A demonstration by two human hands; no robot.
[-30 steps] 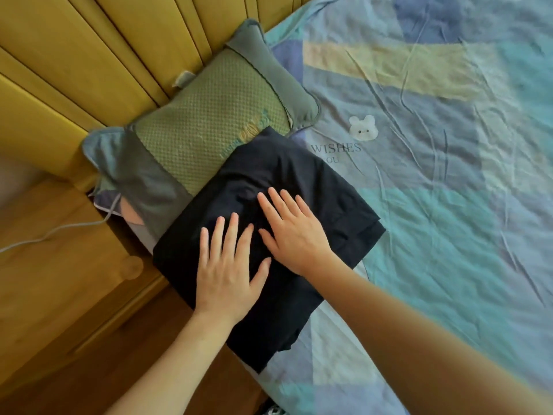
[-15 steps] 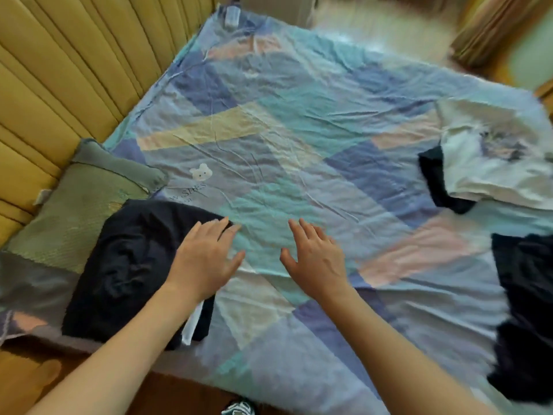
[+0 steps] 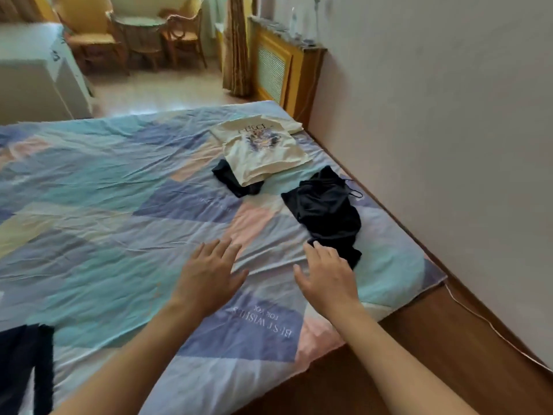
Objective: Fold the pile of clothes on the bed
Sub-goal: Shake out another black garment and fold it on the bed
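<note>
**Head view: reaching for the next black garment**

Head view shows a crumpled black strappy garment (image 3: pixel 327 209) lying on the bed (image 3: pixel 119 187), just beyond the right hand (image 3: pixel 327 278), near the bed's far-side edge by the wall. To do this step well, I would judge it best to take the garment by its near hem, draw it toward the open patch of bedspread between the two hands, and spread it flat before any fold; its thin straps look likely to tangle, so they should be laid straight first.

The right hand is open, fingers (image 3: pixel 321 253) loosely spread, their tips at or touching the garment's near edge; whether they have pinched any cloth I cannot tell. The left hand (image 3: pixel 209 274), beside it, is open and flat above the bedspread, holding nothing.

Farther beyond the hands lies a cream printed T-shirt (image 3: pixel 263 145) over another dark piece (image 3: pixel 233 181). A dark folded item (image 3: pixel 24 363) sits well to the left of the left hand.
</note>
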